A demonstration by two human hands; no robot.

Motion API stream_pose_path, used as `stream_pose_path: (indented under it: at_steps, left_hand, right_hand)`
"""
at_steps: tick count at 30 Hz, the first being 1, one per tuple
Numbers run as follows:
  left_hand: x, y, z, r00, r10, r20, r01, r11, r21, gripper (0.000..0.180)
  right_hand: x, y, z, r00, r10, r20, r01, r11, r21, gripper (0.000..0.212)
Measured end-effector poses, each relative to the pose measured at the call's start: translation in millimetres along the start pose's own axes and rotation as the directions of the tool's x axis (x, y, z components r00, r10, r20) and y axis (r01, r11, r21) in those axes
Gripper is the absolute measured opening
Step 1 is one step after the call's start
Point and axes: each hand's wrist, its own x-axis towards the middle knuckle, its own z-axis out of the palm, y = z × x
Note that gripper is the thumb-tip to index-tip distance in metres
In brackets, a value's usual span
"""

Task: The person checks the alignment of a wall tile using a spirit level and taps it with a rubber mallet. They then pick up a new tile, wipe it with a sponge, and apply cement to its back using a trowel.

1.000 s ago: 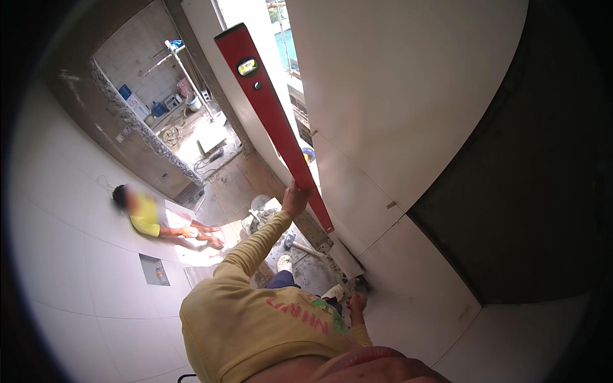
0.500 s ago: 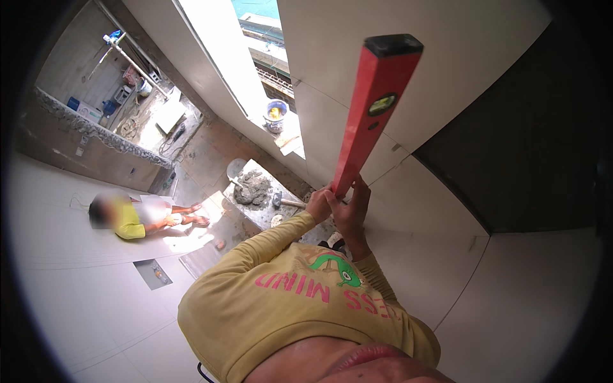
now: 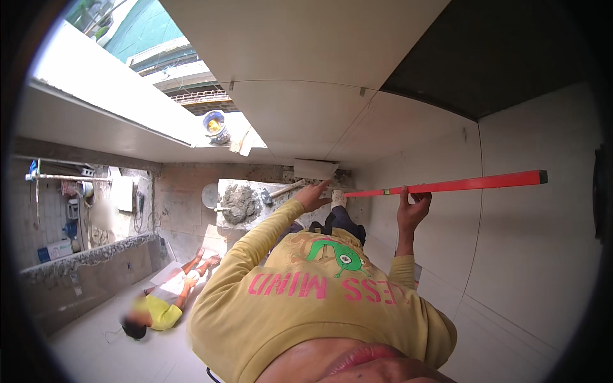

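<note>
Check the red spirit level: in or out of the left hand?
Out. Left hand sits clear of the spirit level; right hand holds it.

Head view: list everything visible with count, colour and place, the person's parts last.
Level: 1, red, centre right
Window: 1, bright, upper left
Bucket: 1, blue-rimmed, by the window
Board: 1, pale, centre left
Mortar: 1 heap, grey, on the board
Hammer: 1, greyish, beside the mortar
Slab: 1, white, centre
Wall patch: 1, dark, upper right
Co-worker: 1, yellow top, lower left
Clutter: count unclear, mixed, far left
Sweatshirt: 1, mustard, lower middle
Left hand: 1, bare, near the level
Right hand: 1, bare, on the level
</note>
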Motion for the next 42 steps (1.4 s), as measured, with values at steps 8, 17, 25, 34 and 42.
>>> stream_pose_path:
  at_steps: [8, 17, 25, 34, 42]
  left_hand:
    - [-100, -152, 69, 0.859, -0.317, 0.401, 0.291, 0.948, 0.126, 0.086]
    - [-135, -183, 145, 0.786, -0.498, 0.368, 0.565, 0.819, -0.1, 0.092]
    - [-107, -158, 123, 0.706, -0.597, 0.381, 0.633, 0.773, 0.04, 0.09]
    - [-54, -133, 112, 0.8, -0.493, 0.341, 0.506, 0.861, 0.056, 0.079]
    - [-48, -158, 106, 0.827, -0.519, 0.218, 0.556, 0.813, -0.175, 0.06]
  right_hand:
    - [-33, 159, -38, 0.964, 0.25, -0.093, -0.264, 0.947, -0.185, 0.043]
    - [-48, 226, 4, 0.985, 0.169, 0.011, -0.158, 0.937, -0.311, 0.05]
    - [-59, 238, 27, 0.91, 0.414, -0.018, -0.407, 0.884, -0.23, 0.06]
    - [-80, 290, 43, 0.776, 0.582, -0.241, -0.63, 0.728, -0.271, 0.057]
    - [-86, 294, 48, 0.552, 0.676, -0.488, -0.815, 0.56, -0.147, 0.06]
